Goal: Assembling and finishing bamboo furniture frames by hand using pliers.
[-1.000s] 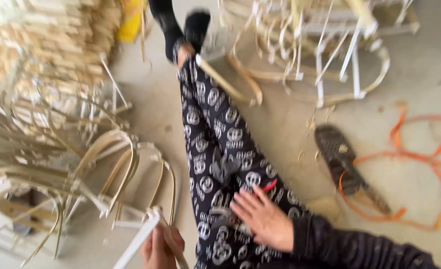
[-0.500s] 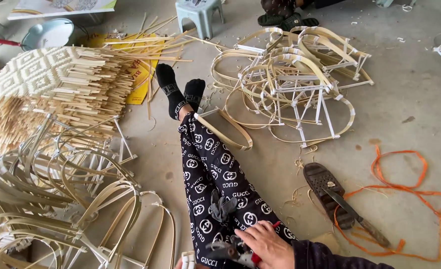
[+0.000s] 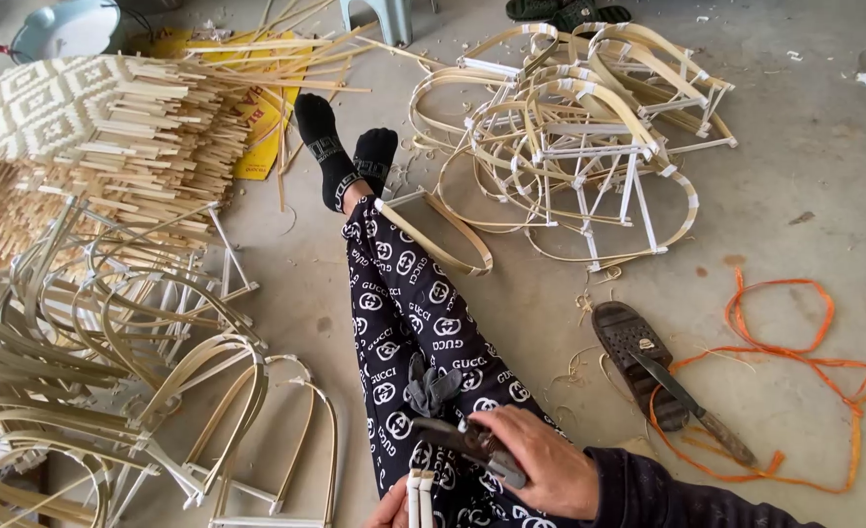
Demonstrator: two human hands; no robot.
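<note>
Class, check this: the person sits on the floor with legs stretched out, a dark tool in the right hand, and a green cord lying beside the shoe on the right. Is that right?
Not quite: the cord beside the shoe is orange, not green, as the head view shows. The rest stands: legs stretched out on the floor, a dark tool in the right hand.

A bare grey concrete floor [image 3: 795, 176] fills the scene under even daylight, littered with pale shavings. At the far edge stand the legs of a light plastic stool [image 3: 379, 15], with a pale blue basin [image 3: 66, 27] far left. An orange strap [image 3: 804, 362] loops on the right, beside a dark sandal [image 3: 633, 357].
</note>
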